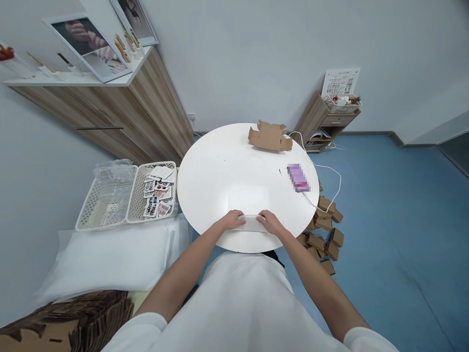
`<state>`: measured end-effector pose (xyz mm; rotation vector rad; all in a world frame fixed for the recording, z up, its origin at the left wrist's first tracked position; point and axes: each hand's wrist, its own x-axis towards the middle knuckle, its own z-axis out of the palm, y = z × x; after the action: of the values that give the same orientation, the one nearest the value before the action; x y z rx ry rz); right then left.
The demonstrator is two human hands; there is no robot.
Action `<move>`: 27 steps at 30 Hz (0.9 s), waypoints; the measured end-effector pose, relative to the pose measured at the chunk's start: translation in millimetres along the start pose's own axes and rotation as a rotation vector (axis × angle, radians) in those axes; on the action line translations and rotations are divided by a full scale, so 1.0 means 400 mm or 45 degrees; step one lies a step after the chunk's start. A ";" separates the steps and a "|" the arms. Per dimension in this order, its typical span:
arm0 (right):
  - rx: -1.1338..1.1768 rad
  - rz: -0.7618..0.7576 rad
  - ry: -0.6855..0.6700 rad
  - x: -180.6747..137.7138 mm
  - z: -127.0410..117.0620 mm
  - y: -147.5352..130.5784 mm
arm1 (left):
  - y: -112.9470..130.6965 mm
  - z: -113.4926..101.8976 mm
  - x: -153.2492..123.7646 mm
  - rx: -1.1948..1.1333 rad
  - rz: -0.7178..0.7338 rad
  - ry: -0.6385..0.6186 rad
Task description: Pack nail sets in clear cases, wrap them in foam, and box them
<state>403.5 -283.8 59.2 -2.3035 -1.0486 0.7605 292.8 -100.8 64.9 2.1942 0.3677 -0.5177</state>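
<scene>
At the near edge of the round white table [220, 171], my left hand [233, 220] and my right hand [270, 222] hold the two ends of a small clear plastic case [251, 223]. Both hands have their fingers curled round it. The case lies flat between them, just above the tabletop. A brown cardboard box [270, 136], partly folded with its flaps up, sits at the far side of the table. A pink phone [298, 177] lies to the right, with a white cable [330, 168] running off the table's edge.
Two white baskets [126, 217] stand to my left, one with clear plastic cases [112, 177], one with printed cards [158, 191]. Several folded brown boxes [324, 234] lie on the blue floor at the right. A wooden cabinet [120, 112] stands behind on the left, flat cardboard [73, 320] at the bottom left.
</scene>
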 end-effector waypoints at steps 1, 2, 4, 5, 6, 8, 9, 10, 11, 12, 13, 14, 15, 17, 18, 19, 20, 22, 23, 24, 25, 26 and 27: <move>0.029 0.037 -0.028 0.008 0.000 0.003 | -0.005 -0.004 0.010 -0.034 -0.042 -0.040; 0.051 0.065 -0.053 0.015 0.000 0.004 | -0.010 -0.006 0.018 -0.050 -0.076 -0.062; 0.069 0.095 -0.087 0.027 0.000 0.006 | -0.021 -0.008 0.028 -0.051 -0.112 -0.082; 0.069 0.104 -0.094 0.031 0.000 0.007 | -0.026 -0.008 0.031 -0.049 -0.126 -0.087; 0.067 0.113 -0.097 0.035 -0.001 0.008 | -0.030 -0.007 0.032 -0.043 -0.140 -0.087; 0.056 0.141 -0.086 0.040 -0.004 0.015 | -0.039 -0.008 0.031 -0.021 -0.167 -0.075; 0.046 0.163 -0.071 0.041 -0.005 0.021 | -0.044 -0.010 0.028 -0.006 -0.183 -0.066; 0.034 0.191 -0.052 0.040 -0.006 0.027 | -0.047 -0.012 0.025 0.013 -0.201 -0.055; 0.022 0.226 -0.031 0.038 -0.007 0.035 | -0.050 -0.014 0.021 0.034 -0.222 -0.043; 0.000 0.265 0.000 0.035 -0.006 0.042 | -0.053 -0.016 0.017 0.058 -0.245 -0.025; -0.040 0.301 0.048 0.031 -0.004 0.048 | -0.054 -0.016 0.012 0.084 -0.270 -0.004; -0.101 0.325 0.112 0.026 0.000 0.053 | -0.053 -0.015 0.007 0.105 -0.300 0.017; -0.180 0.327 0.190 0.021 0.005 0.056 | -0.051 -0.012 0.002 0.140 -0.329 0.057; -0.353 0.227 0.338 0.009 0.017 0.055 | -0.041 0.000 -0.006 0.280 -0.320 0.217; -0.424 0.117 0.370 0.003 0.024 0.051 | -0.034 0.009 -0.011 0.372 -0.259 0.318; -0.470 -0.022 0.354 -0.003 0.030 0.046 | -0.027 0.020 -0.015 0.464 -0.157 0.406; -0.497 -0.171 0.299 -0.008 0.036 0.039 | -0.019 0.031 -0.019 0.541 -0.025 0.461; -0.516 -0.410 0.155 -0.017 0.044 0.026 | -0.006 0.053 -0.027 0.606 0.234 0.433; -0.517 -0.475 0.098 -0.021 0.047 0.020 | -0.001 0.063 -0.031 0.605 0.316 0.384; -0.519 -0.505 0.063 -0.023 0.049 0.016 | 0.003 0.071 -0.035 0.598 0.363 0.344; -0.523 -0.510 0.045 -0.024 0.051 0.012 | 0.006 0.077 -0.039 0.589 0.380 0.321; -0.530 -0.500 0.035 -0.024 0.052 0.010 | 0.008 0.080 -0.043 0.583 0.377 0.313; -0.538 -0.485 0.023 -0.024 0.053 0.008 | 0.009 0.082 -0.045 0.580 0.366 0.315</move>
<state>385.8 -288.8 44.8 -2.3197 -1.7094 0.3912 270.6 -130.2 57.3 2.7063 0.0575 -0.1792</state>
